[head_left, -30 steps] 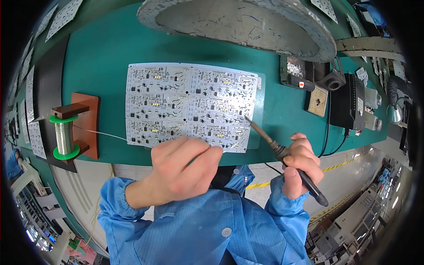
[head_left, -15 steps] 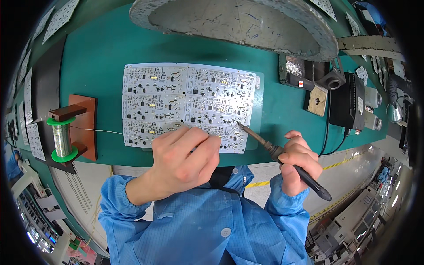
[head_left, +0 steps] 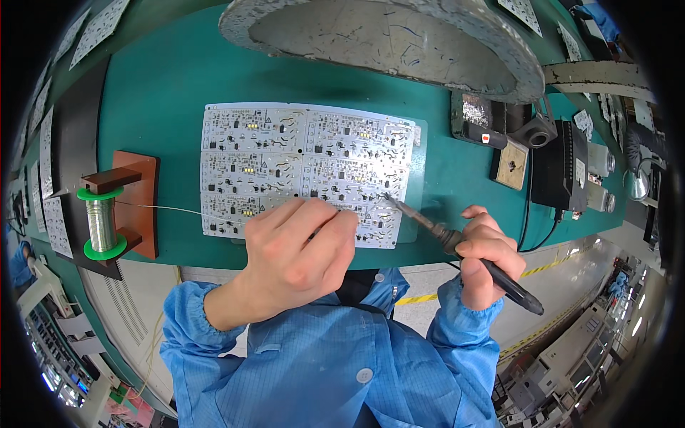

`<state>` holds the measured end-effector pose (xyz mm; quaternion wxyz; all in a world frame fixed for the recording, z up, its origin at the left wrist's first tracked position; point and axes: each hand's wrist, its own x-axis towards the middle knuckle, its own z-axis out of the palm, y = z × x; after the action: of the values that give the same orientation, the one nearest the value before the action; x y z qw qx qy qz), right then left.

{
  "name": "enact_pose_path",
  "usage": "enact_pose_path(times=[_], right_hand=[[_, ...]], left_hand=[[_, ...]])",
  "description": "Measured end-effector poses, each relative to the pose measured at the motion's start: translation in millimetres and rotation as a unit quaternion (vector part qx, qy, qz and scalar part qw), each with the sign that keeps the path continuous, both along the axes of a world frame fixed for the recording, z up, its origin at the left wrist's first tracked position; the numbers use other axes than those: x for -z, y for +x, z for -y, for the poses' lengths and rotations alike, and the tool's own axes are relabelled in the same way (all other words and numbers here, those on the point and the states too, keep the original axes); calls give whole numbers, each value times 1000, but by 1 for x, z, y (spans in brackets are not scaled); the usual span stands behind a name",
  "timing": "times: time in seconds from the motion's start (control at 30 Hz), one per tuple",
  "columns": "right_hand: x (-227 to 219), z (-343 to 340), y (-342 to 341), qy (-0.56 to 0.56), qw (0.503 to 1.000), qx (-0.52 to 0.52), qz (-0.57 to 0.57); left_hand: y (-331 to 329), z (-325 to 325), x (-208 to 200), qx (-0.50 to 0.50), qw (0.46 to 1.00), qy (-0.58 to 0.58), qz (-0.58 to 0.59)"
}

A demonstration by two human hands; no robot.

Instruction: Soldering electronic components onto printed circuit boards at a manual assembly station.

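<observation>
A white panel of circuit boards [head_left: 302, 153], crowded with small parts, lies flat on the green mat. Over its near edge my left hand [head_left: 296, 260] is closed in a pinch, with solder wire [head_left: 175, 209] running to it from the left; the fingers hide the pinched end. The wire comes off a green-flanged spool [head_left: 101, 225] on a brown stand. My right hand [head_left: 489, 253] grips a soldering iron [head_left: 446, 237] by its black handle. Its tip points at the panel's right side, by the lower rows; whether it touches a joint I cannot tell.
A large round grey lamp-like hood [head_left: 399, 43] hangs over the far side. To the right stand an iron holder [head_left: 535, 132], a small sponge tray [head_left: 511, 164] and a black soldering station [head_left: 560, 167] with its cable. More board panels [head_left: 56, 225] are at the left.
My right hand and the iron's handle have shifted slightly right, and the iron's tip slightly away from me. The panel sits a touch further right. My left hand has barely moved.
</observation>
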<state>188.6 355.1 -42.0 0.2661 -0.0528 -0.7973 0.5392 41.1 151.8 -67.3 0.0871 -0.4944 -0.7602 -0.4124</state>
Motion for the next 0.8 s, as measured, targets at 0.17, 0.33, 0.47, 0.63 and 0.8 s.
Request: enact_pose_path(times=[0.17, 0.33, 0.47, 0.63, 0.8], right_hand=[[0, -1, 1, -10, 1000, 17, -11], [1, 0, -3, -3, 1000, 9, -3], [0, 0, -4, -8, 1000, 7, 4], [1, 1, -5, -13, 1000, 11, 0], [1, -1, -3, -17, 1000, 18, 1]], left_hand=[[-2, -3, 1, -3, 1000, -2, 11], [-3, -3, 1, 1, 999, -23, 27], [-4, -3, 1, 6, 999, -27, 26], [-4, -1, 1, 6, 999, -28, 21], [-4, -2, -8, 14, 997, -50, 49]])
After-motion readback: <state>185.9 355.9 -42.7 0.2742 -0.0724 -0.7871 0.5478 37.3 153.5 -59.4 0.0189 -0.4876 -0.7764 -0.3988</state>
